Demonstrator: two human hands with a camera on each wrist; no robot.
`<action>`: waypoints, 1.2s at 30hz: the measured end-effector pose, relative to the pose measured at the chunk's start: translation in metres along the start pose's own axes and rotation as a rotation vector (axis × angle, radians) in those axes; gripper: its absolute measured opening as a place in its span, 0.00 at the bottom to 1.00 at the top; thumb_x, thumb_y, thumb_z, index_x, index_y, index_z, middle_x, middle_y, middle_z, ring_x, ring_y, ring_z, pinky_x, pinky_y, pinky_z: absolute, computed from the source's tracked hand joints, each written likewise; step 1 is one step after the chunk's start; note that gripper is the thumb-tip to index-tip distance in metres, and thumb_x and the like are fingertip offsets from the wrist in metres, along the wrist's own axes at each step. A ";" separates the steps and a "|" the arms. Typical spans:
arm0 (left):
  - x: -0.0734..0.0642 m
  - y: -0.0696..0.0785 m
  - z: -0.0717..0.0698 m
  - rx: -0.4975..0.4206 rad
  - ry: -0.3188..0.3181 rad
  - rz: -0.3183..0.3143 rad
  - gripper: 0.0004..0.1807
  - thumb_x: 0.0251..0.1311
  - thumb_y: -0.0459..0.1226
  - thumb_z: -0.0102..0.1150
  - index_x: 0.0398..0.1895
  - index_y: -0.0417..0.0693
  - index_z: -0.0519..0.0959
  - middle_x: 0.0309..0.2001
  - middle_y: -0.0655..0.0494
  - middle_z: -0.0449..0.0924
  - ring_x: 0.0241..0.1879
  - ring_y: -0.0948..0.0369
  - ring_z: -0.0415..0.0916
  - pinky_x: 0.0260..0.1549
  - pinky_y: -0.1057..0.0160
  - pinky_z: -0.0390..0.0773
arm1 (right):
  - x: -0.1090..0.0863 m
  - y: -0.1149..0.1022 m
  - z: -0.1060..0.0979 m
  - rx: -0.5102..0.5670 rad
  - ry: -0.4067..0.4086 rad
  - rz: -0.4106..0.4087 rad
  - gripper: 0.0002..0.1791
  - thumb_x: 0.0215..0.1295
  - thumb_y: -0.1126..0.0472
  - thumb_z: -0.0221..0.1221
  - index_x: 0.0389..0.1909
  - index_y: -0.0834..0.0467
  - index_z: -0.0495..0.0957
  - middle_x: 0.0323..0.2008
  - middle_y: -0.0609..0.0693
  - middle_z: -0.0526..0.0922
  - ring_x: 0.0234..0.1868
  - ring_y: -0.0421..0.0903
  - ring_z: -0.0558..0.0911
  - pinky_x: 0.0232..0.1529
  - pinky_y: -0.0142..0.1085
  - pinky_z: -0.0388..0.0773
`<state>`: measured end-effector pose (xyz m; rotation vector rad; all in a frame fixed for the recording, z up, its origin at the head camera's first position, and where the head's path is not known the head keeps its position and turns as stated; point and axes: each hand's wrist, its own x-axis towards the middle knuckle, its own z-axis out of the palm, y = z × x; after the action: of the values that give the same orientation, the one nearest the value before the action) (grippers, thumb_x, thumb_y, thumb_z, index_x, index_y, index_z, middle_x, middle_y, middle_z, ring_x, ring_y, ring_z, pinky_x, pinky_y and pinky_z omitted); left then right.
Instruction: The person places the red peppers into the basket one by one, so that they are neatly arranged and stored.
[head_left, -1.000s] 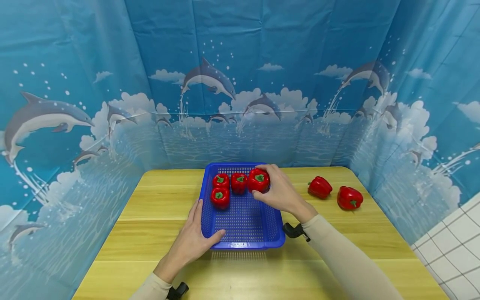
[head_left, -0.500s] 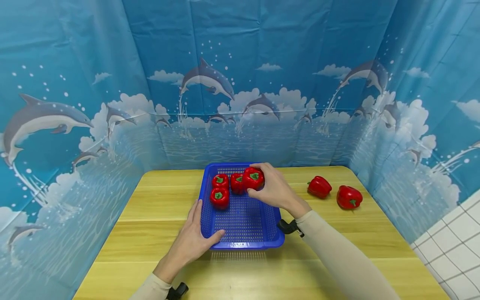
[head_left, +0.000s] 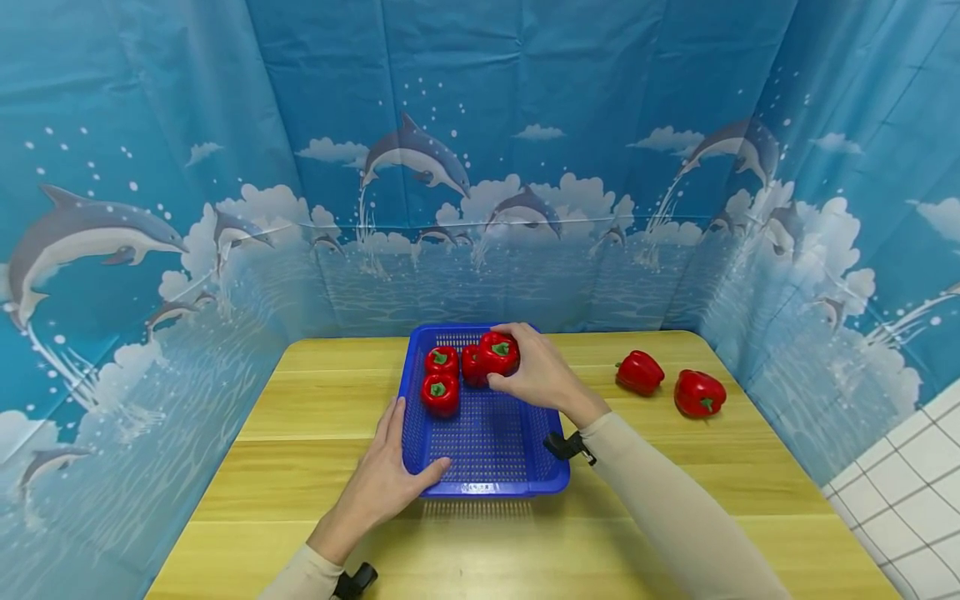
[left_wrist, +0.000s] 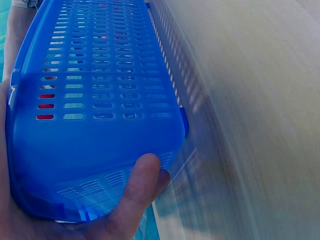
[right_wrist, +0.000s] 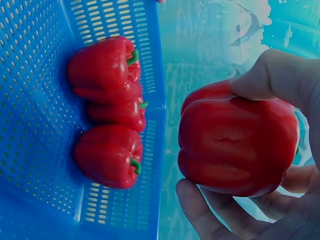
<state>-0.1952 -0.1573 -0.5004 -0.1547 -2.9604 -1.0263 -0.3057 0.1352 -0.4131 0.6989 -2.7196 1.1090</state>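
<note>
My right hand (head_left: pixel 543 371) grips a red bell pepper (head_left: pixel 498 353), held above the far part of a blue slotted plastic basket (head_left: pixel 480 489). In the right wrist view the thumb and fingers wrap this bell pepper (right_wrist: pixel 237 140). Below and to its left, a bell pepper (head_left: pixel 472 367) in the basket is partly covered by it. Two more bell peppers (head_left: pixel 440 393) (head_left: pixel 442 360) stand along the basket's left side, green stems up. My left hand (head_left: pixel 386 475) rests at the near left corner, fingers extended along the outside wall (left_wrist: pixel 95 150) and thumb over the front rim.
Two red bell peppers (head_left: pixel 640 372) (head_left: pixel 700 393) lie on the wooden table (head_left: pixel 300 483) to the right of the basket. A blue dolphin-print curtain (head_left: pixel 480 275) hangs behind the table and on both sides. White tiles (head_left: pixel 911 475) show at the lower right.
My right hand has moved left with its bell pepper, closer to the pepper at the basket's far middle. The left hand and basket have stayed in place.
</note>
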 end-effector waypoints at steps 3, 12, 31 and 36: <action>0.000 0.000 0.000 -0.004 -0.003 -0.001 0.72 0.70 0.71 0.72 1.00 0.50 0.39 0.99 0.42 0.38 0.90 0.28 0.63 0.81 0.24 0.74 | 0.003 0.001 0.001 0.011 -0.010 -0.003 0.42 0.71 0.54 0.75 0.83 0.57 0.74 0.73 0.59 0.83 0.63 0.57 0.88 0.63 0.54 0.95; -0.001 0.000 -0.001 -0.004 -0.003 0.001 0.74 0.68 0.74 0.70 1.00 0.48 0.39 0.99 0.41 0.39 0.90 0.29 0.63 0.82 0.24 0.73 | 0.012 0.006 0.008 0.007 -0.065 -0.001 0.42 0.70 0.56 0.76 0.82 0.60 0.75 0.73 0.61 0.84 0.68 0.59 0.86 0.68 0.56 0.92; -0.001 0.001 -0.002 -0.007 0.001 0.007 0.74 0.69 0.74 0.70 1.00 0.47 0.40 0.99 0.41 0.39 0.89 0.28 0.63 0.82 0.25 0.73 | 0.026 0.014 0.025 -0.031 -0.114 0.036 0.42 0.68 0.55 0.80 0.81 0.53 0.78 0.71 0.62 0.83 0.69 0.61 0.84 0.65 0.59 0.94; -0.002 0.001 -0.002 -0.007 0.005 0.010 0.73 0.69 0.72 0.71 1.00 0.47 0.40 0.99 0.41 0.39 0.89 0.28 0.64 0.81 0.24 0.73 | 0.028 0.017 0.029 -0.032 -0.140 0.049 0.42 0.67 0.57 0.81 0.81 0.53 0.78 0.71 0.63 0.83 0.69 0.62 0.84 0.65 0.58 0.94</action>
<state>-0.1936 -0.1574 -0.4983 -0.1659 -2.9485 -1.0350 -0.3366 0.1157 -0.4369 0.7357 -2.8794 1.0620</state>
